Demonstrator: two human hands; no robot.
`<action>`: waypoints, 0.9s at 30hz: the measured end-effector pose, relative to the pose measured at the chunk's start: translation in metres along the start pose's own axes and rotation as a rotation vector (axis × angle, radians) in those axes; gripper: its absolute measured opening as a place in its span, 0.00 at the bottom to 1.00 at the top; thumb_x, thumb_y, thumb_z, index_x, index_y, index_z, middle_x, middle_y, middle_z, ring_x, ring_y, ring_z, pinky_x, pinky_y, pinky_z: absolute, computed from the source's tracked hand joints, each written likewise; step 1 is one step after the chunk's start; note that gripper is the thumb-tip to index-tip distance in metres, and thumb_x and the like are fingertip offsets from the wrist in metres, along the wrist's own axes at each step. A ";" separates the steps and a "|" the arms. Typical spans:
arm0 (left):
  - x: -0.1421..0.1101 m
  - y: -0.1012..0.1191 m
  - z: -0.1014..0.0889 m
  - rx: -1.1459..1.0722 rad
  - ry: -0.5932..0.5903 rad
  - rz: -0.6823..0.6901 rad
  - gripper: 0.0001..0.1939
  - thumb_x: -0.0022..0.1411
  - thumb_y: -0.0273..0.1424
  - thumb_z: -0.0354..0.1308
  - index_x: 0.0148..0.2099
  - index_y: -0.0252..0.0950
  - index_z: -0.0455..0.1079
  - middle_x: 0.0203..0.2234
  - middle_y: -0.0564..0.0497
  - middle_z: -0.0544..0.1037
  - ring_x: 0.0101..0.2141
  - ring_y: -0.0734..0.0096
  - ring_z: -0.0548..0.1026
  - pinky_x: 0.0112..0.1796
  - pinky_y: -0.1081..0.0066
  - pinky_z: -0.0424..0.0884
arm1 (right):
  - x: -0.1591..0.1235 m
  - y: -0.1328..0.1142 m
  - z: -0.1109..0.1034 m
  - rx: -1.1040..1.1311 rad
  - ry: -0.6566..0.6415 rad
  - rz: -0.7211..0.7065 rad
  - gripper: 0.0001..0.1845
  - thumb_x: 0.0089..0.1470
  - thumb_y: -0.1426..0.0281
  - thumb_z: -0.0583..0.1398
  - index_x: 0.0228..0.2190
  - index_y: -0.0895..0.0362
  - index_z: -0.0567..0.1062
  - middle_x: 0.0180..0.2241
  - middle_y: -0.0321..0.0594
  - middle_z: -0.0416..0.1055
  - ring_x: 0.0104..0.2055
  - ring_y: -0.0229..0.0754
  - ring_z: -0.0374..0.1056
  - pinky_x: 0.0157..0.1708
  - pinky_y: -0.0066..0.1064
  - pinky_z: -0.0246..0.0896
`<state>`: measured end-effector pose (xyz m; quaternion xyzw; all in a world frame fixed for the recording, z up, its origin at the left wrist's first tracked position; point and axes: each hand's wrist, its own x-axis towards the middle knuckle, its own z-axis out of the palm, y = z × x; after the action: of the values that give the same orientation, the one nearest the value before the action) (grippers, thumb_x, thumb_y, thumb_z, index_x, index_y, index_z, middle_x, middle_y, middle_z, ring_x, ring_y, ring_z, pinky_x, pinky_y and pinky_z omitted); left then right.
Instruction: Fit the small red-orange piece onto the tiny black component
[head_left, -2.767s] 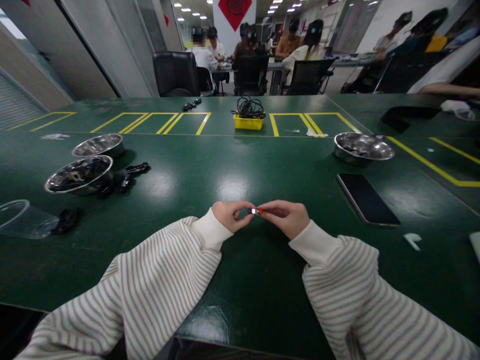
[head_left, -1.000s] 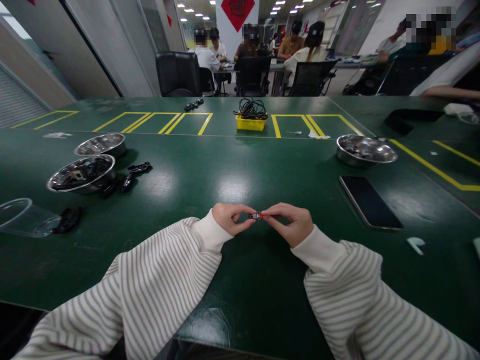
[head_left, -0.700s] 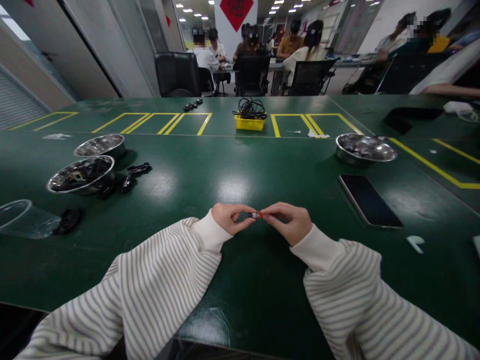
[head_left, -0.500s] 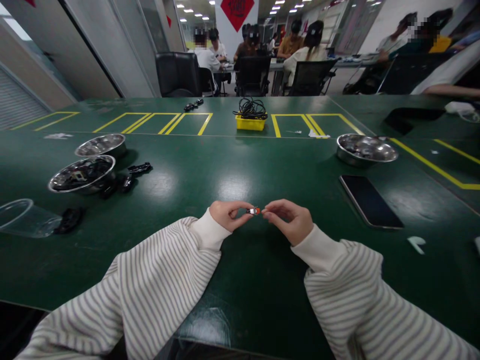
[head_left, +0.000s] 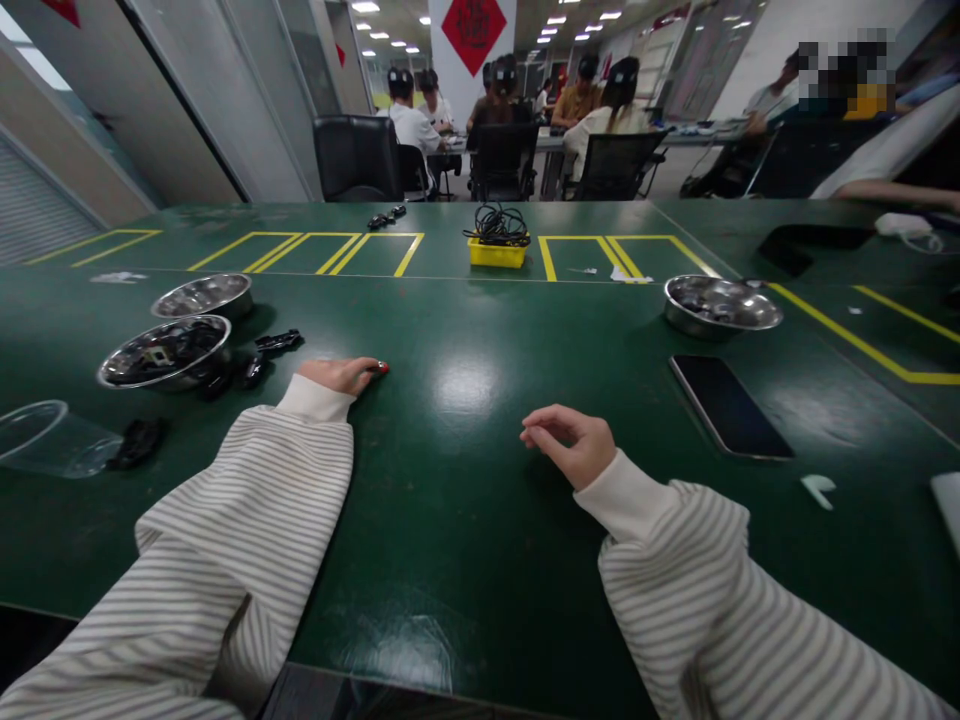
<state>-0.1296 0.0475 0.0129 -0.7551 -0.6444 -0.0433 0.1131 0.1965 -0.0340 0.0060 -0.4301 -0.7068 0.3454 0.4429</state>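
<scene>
A small red-tipped part is pinched at the left hand, left of centre on the green table; the right hand is loosely curled, empty; the part could be dropped if the pinch slackens.

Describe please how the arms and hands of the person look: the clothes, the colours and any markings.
Both arms wear loose, wide sleeves with thin grey and cream stripes. Each sleeve ends in a plain cream cuff with no stripes. The left hand and the right hand are bare: no gloves, and no rings, watch or bracelets can be seen. No logo or lettering shows on the fabric.
</scene>
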 end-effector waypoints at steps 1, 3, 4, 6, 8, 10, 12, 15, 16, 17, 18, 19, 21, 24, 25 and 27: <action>0.000 -0.001 -0.002 0.006 -0.018 0.043 0.14 0.54 0.35 0.47 0.43 0.44 0.67 0.34 0.51 0.74 0.29 0.69 0.70 0.22 0.75 0.50 | 0.000 -0.001 0.000 -0.007 -0.007 -0.008 0.06 0.45 0.70 0.57 0.27 0.59 0.71 0.23 0.40 0.72 0.23 0.38 0.69 0.25 0.30 0.67; -0.002 0.000 -0.005 0.006 -0.010 0.071 0.15 0.55 0.34 0.46 0.43 0.43 0.67 0.34 0.51 0.74 0.30 0.69 0.70 0.22 0.75 0.51 | 0.000 -0.002 0.000 -0.020 -0.030 -0.024 0.05 0.45 0.71 0.56 0.27 0.59 0.71 0.22 0.40 0.72 0.23 0.37 0.69 0.25 0.30 0.67; -0.003 0.003 -0.006 0.001 0.020 0.056 0.15 0.54 0.34 0.47 0.43 0.43 0.67 0.33 0.50 0.75 0.30 0.69 0.70 0.22 0.75 0.51 | 0.000 -0.003 0.000 -0.024 -0.041 -0.028 0.05 0.45 0.71 0.56 0.27 0.59 0.71 0.22 0.40 0.72 0.22 0.37 0.69 0.25 0.30 0.67; -0.005 0.014 -0.008 -0.032 0.118 -0.005 0.15 0.54 0.36 0.47 0.42 0.40 0.69 0.28 0.48 0.75 0.27 0.70 0.70 0.22 0.75 0.51 | 0.000 -0.003 0.000 -0.024 -0.047 -0.029 0.05 0.45 0.72 0.56 0.27 0.60 0.71 0.22 0.39 0.72 0.22 0.37 0.69 0.24 0.29 0.67; -0.008 0.033 -0.008 -0.140 0.194 -0.041 0.16 0.52 0.39 0.49 0.40 0.37 0.70 0.21 0.50 0.73 0.21 0.74 0.67 0.21 0.77 0.51 | 0.001 -0.003 0.001 -0.022 -0.038 -0.029 0.05 0.45 0.72 0.56 0.27 0.59 0.71 0.22 0.39 0.72 0.22 0.37 0.68 0.24 0.29 0.67; -0.012 0.060 -0.006 -0.319 0.205 0.015 0.17 0.52 0.40 0.49 0.38 0.35 0.70 0.14 0.54 0.68 0.16 0.79 0.63 0.19 0.79 0.52 | 0.001 -0.002 0.002 -0.029 -0.027 -0.033 0.06 0.45 0.71 0.56 0.27 0.59 0.71 0.21 0.39 0.72 0.22 0.36 0.68 0.24 0.29 0.66; -0.017 0.092 -0.004 -0.486 0.156 0.148 0.17 0.51 0.40 0.49 0.37 0.35 0.70 0.10 0.57 0.62 0.13 0.82 0.59 0.18 0.80 0.52 | 0.001 -0.001 0.003 -0.050 -0.022 -0.036 0.06 0.45 0.71 0.56 0.28 0.59 0.71 0.22 0.39 0.72 0.22 0.36 0.68 0.24 0.28 0.66; -0.025 0.134 -0.004 -0.554 0.032 0.322 0.14 0.50 0.40 0.51 0.35 0.39 0.71 0.09 0.59 0.60 0.12 0.83 0.58 0.17 0.81 0.50 | 0.001 -0.001 0.003 -0.083 -0.012 -0.037 0.06 0.45 0.72 0.56 0.28 0.59 0.71 0.22 0.38 0.72 0.22 0.36 0.68 0.23 0.27 0.65; -0.027 0.142 -0.005 -0.547 0.000 0.348 0.13 0.50 0.40 0.51 0.35 0.40 0.71 0.09 0.59 0.61 0.12 0.83 0.58 0.17 0.80 0.49 | 0.001 -0.001 0.003 -0.092 -0.014 -0.036 0.06 0.45 0.72 0.56 0.28 0.59 0.71 0.22 0.39 0.72 0.22 0.36 0.68 0.23 0.27 0.65; -0.028 0.147 -0.005 -0.535 -0.025 0.365 0.13 0.50 0.40 0.51 0.35 0.40 0.71 0.10 0.59 0.61 0.12 0.83 0.58 0.17 0.80 0.49 | 0.001 -0.001 0.002 -0.100 -0.016 -0.034 0.06 0.45 0.72 0.55 0.28 0.59 0.72 0.22 0.39 0.72 0.21 0.36 0.68 0.23 0.27 0.65; -0.028 0.147 -0.006 -0.523 -0.043 0.379 0.14 0.50 0.40 0.51 0.36 0.40 0.71 0.10 0.58 0.61 0.12 0.82 0.58 0.17 0.80 0.49 | 0.001 -0.002 0.002 -0.107 -0.021 -0.033 0.06 0.45 0.72 0.55 0.28 0.59 0.72 0.22 0.39 0.72 0.21 0.36 0.68 0.23 0.27 0.65; -0.027 0.144 -0.005 -0.508 -0.051 0.387 0.15 0.50 0.42 0.51 0.37 0.40 0.70 0.10 0.58 0.62 0.12 0.82 0.58 0.17 0.80 0.49 | 0.000 -0.002 0.002 -0.115 -0.028 -0.030 0.06 0.45 0.72 0.55 0.28 0.59 0.72 0.22 0.39 0.72 0.21 0.36 0.68 0.23 0.27 0.65; -0.022 0.126 -0.002 -0.451 -0.033 0.364 0.18 0.49 0.45 0.51 0.39 0.40 0.69 0.10 0.58 0.62 0.13 0.81 0.59 0.18 0.79 0.49 | 0.000 -0.003 0.001 -0.125 -0.037 -0.026 0.06 0.45 0.72 0.55 0.28 0.59 0.72 0.22 0.38 0.72 0.20 0.35 0.67 0.23 0.27 0.64; -0.008 0.081 0.007 -0.289 0.103 0.145 0.23 0.50 0.47 0.49 0.42 0.39 0.67 0.12 0.56 0.63 0.13 0.81 0.57 0.18 0.78 0.47 | -0.001 -0.003 0.001 -0.118 -0.044 -0.028 0.06 0.45 0.73 0.55 0.28 0.58 0.71 0.21 0.38 0.72 0.19 0.34 0.66 0.21 0.26 0.64; -0.004 0.064 0.010 -0.236 0.159 0.037 0.24 0.50 0.47 0.49 0.44 0.38 0.67 0.13 0.56 0.63 0.13 0.81 0.56 0.18 0.78 0.45 | -0.001 -0.003 0.001 -0.115 -0.045 -0.030 0.06 0.45 0.73 0.55 0.28 0.58 0.71 0.21 0.38 0.72 0.19 0.34 0.66 0.21 0.25 0.64; 0.004 0.035 0.015 -0.202 0.171 -0.067 0.25 0.49 0.48 0.50 0.44 0.35 0.67 0.12 0.56 0.63 0.13 0.83 0.53 0.17 0.78 0.43 | -0.001 -0.003 0.001 -0.115 -0.053 -0.031 0.06 0.45 0.73 0.55 0.28 0.59 0.71 0.21 0.38 0.72 0.19 0.34 0.66 0.21 0.26 0.63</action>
<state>-0.0960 0.0501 -0.0045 -0.7343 -0.6494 -0.1761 0.0897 0.1946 -0.0362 0.0083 -0.4345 -0.7437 0.3084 0.4037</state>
